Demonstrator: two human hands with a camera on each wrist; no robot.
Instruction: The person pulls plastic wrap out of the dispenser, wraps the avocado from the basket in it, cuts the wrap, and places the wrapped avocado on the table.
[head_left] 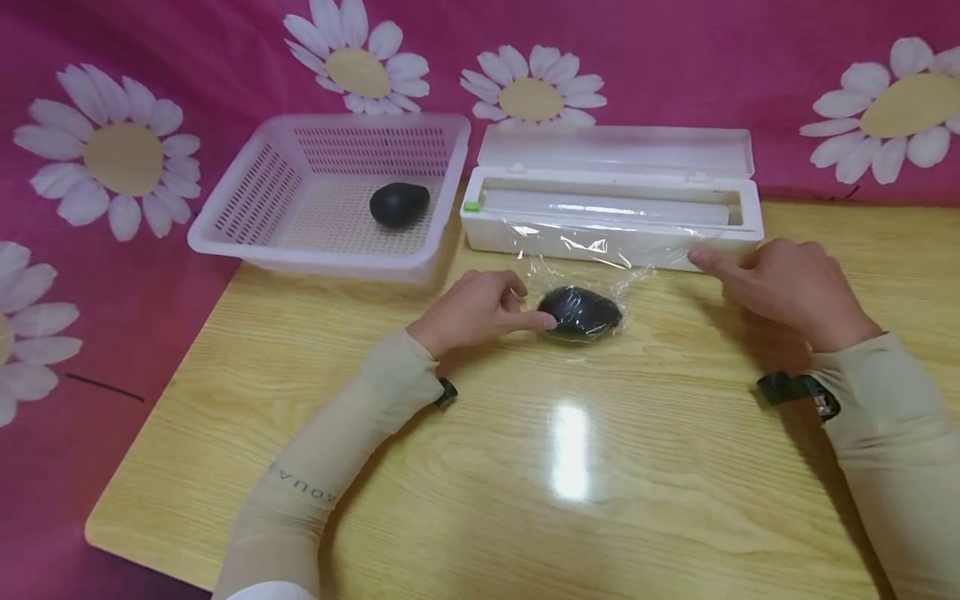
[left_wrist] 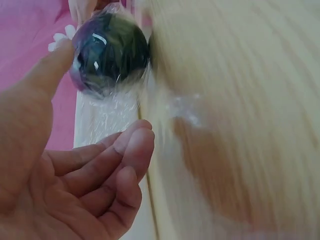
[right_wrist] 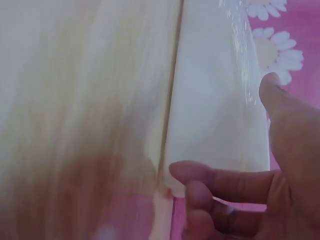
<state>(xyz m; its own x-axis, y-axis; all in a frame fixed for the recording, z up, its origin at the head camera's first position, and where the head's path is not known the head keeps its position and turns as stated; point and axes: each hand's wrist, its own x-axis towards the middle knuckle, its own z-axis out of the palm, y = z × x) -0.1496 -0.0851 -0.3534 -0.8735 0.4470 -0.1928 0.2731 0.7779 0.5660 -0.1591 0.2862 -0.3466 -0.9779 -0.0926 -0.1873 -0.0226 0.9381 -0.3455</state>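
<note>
A dark, avocado-shaped fruit (head_left: 581, 314) lies on the table, wrapped in clear cling film. The film (head_left: 596, 247) stretches from the fruit back over the front of a white dispenser box (head_left: 612, 198). My left hand (head_left: 480, 311) is at the fruit's left side, its thumb touching the wrapped surface. In the left wrist view the fingers curve loosely below the fruit (left_wrist: 112, 52) and hold nothing. My right hand (head_left: 787, 287) is by the box's front right corner, thumb tip near its front face. The right wrist view shows its loosely bent fingers empty.
A pale plastic basket (head_left: 330, 260) stands at the back left, holding a second dark fruit (head_left: 400, 205). The box lid (head_left: 615, 150) is raised, with a film roll (head_left: 607, 206) inside. A green tab (head_left: 472, 207) sits at the box's left end. Behind hangs a pink flowered cloth (head_left: 667, 75).
</note>
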